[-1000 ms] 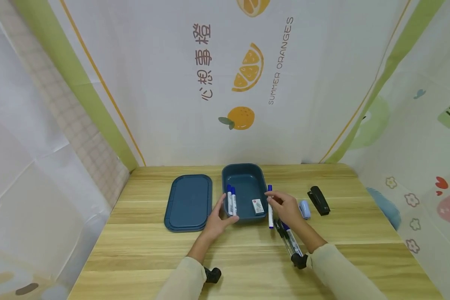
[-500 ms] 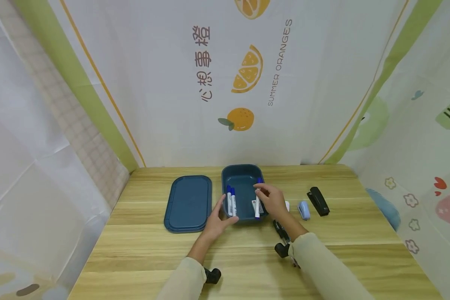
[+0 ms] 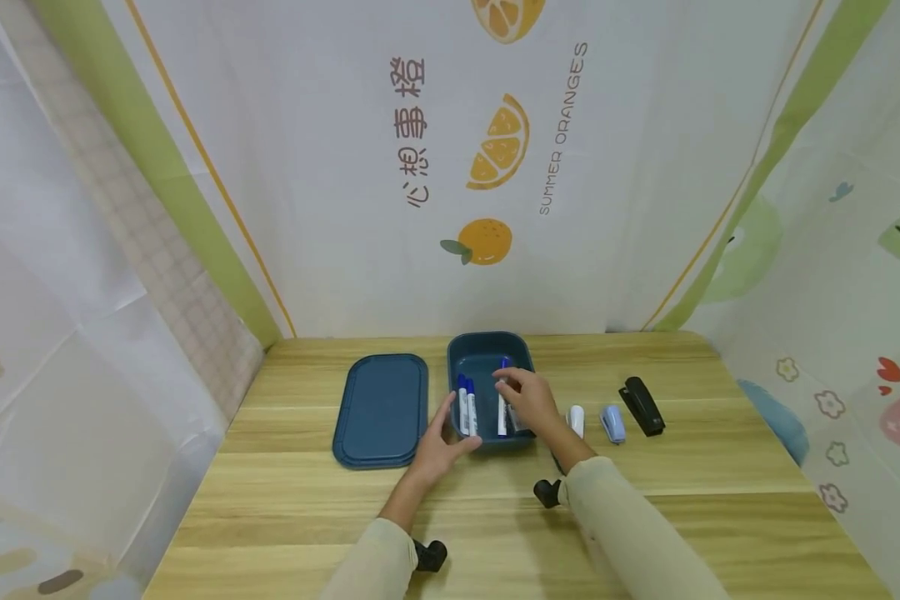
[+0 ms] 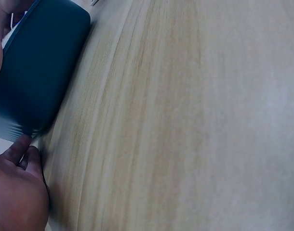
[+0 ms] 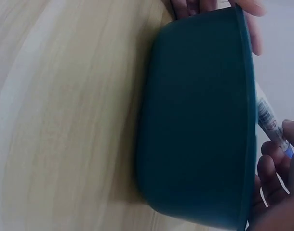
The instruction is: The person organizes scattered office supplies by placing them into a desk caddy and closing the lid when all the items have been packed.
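A dark blue open-topped plastic box [image 3: 487, 340] stands on the wooden table. Two white markers with blue caps [image 3: 472, 412] lie in its left side. My left hand [image 3: 433, 457] holds the near left corner, thumb at the front and fingers along the side. Over the right part of the box, my right hand [image 3: 531, 404] pinches another blue-capped white marker [image 3: 502, 417], lengthwise to the box. The right wrist view shows this marker [image 5: 268, 115] tilted above the rim. A small white carton on the box floor is mostly covered by the right hand.
Left of the box lies its flat blue lid [image 3: 382, 408]. To the right are a small white object [image 3: 575, 419], a light-blue mini stapler [image 3: 612, 423] and a black stapler [image 3: 642, 406]. A printed curtain [image 3: 330, 208] hangs behind the table.
My right hand has carried the marker leftward from beside the box to inside it. The left hand has stayed at its corner. Pens under the right forearm are now hidden.
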Demonstrator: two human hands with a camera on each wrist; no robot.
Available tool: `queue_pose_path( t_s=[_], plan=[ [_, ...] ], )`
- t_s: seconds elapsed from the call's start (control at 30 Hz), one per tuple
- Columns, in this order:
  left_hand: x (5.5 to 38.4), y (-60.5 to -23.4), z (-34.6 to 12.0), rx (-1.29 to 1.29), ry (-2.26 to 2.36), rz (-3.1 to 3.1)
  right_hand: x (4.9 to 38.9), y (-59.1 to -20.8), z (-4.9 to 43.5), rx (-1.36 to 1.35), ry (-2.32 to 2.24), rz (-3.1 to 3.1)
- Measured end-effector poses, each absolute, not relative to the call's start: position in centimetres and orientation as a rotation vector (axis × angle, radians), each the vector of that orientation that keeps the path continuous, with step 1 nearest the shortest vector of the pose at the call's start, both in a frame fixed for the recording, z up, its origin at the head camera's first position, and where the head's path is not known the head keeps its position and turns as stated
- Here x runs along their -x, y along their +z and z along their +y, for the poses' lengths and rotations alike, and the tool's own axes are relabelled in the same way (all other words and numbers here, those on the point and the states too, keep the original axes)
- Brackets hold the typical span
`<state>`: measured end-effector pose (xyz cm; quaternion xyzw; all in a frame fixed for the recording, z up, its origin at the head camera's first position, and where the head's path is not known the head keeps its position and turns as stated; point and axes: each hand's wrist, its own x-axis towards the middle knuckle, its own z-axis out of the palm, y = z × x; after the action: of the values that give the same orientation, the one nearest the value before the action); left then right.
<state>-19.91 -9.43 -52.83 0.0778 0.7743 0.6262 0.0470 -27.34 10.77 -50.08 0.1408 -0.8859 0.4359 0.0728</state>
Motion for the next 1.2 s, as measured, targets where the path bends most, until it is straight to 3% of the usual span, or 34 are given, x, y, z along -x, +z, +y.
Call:
queue_pose_path(
  t_s=[0.2, 0.67, 1.2],
  plan=[
    [20.8, -54.6, -9.2, -0.263, 1.904, 2.391, 27.3, -50.1, 10.5, -0.398, 1.270, -2.719],
    [21.0, -54.6, -9.2, -0.272, 1.939, 2.397, 27.7, -50.4, 10.4, -0.531, 1.203, -2.697],
    [20.7, -54.7, -9.2, -0.233, 1.905, 2.410, 26.3, -50.3, 12.1, -0.477, 1.393, -2.640]
  ],
)
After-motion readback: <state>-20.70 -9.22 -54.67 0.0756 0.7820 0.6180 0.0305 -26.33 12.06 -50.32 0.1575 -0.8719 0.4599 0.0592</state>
